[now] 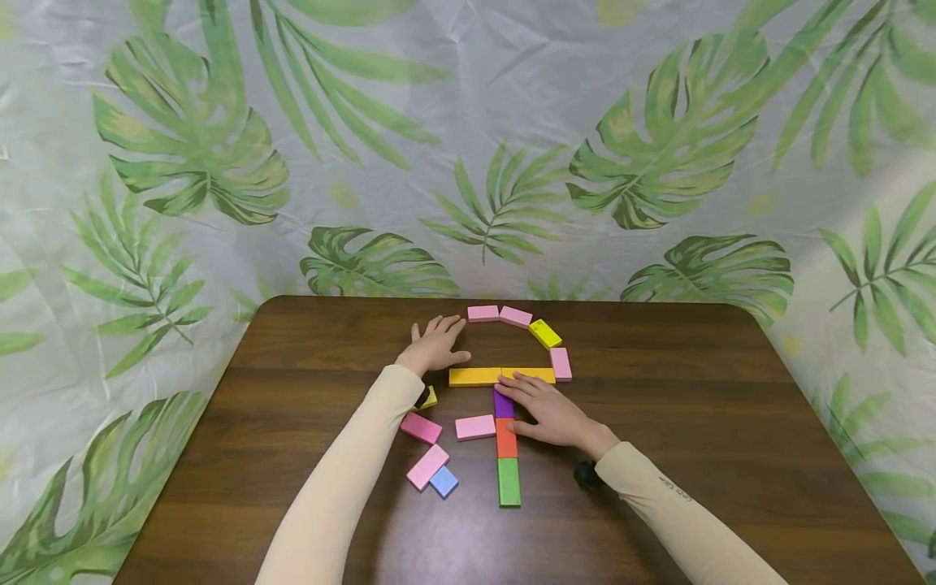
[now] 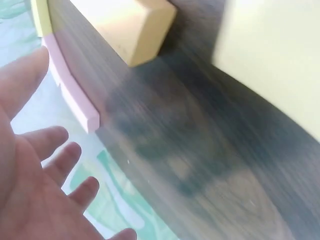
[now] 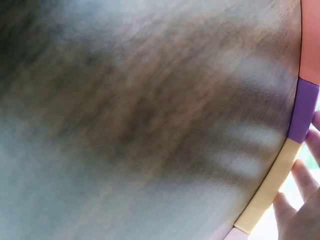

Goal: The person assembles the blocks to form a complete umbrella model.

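My left hand [image 1: 433, 344] hovers with spread fingers at the left end of the upper pink block [image 1: 483, 314] and holds nothing. An arc runs on from there through a second pink block [image 1: 516, 317], a yellow block [image 1: 545, 334] and an upright pink block [image 1: 561, 364]. Below it, two orange blocks [image 1: 474, 377] lie end to end in a row. My right hand [image 1: 550, 413] rests extended fingers on the right orange block and beside the purple block [image 1: 504, 404]. Under the purple one, a red-orange block [image 1: 506, 439] and a green block [image 1: 509, 483] continue the column downward.
A pink block [image 1: 475, 427] lies left of the column. Farther left are a dark pink block [image 1: 421, 428], another pink block [image 1: 427, 466] touching a blue block [image 1: 444, 482], and a yellow block [image 1: 431, 399] partly hidden by the left wrist. A leaf-print curtain [image 1: 512, 268] hangs behind the table.
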Motion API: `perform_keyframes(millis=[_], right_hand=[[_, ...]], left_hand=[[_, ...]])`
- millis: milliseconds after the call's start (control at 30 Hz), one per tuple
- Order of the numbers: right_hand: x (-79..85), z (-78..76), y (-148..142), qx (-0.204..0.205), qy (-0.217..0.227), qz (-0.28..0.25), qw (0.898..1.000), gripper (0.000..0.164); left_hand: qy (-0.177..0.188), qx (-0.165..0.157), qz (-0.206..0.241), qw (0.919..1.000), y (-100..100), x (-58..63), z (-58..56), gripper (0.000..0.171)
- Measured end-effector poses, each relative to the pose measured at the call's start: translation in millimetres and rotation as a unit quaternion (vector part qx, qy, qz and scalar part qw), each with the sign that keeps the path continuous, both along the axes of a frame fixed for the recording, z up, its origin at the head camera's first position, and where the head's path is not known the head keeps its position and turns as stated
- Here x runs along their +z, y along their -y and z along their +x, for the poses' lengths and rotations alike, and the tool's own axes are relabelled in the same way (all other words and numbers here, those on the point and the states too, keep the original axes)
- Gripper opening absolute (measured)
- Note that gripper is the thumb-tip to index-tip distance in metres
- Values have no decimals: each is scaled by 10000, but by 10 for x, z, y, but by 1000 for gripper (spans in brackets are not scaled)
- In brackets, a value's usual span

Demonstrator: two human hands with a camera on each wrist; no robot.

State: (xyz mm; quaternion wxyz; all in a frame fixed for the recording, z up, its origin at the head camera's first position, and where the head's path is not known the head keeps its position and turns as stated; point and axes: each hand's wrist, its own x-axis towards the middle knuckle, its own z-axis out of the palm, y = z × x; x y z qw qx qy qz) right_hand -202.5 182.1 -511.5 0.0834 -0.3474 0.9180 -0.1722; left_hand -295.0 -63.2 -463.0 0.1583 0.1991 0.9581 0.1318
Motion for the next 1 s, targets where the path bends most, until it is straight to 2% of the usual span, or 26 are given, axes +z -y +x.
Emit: perform_keyframes(millis=[167,367,533,767,1000], right_hand=[[-11,-1,-7,-41,39,-24,10000,70],[-13,7,-17,-26,1,-31,10000,70],[-13,13,-22,25,-81,-63,9999,69],[2,17,-14,57,-131,-70,9999,69],[-10,11,-10,35,-77,-42,10000,70]], left_hand=[[-67,-375,374,9986,238,13,120,69],[-191,-680,730,9948,503,58,332,68],[-327,-853,785,9927,647,85,538,65],[-291,-1113,854,9897,787,98,811,57],[-115,-1260,744,9892,854,15,1015,52]])
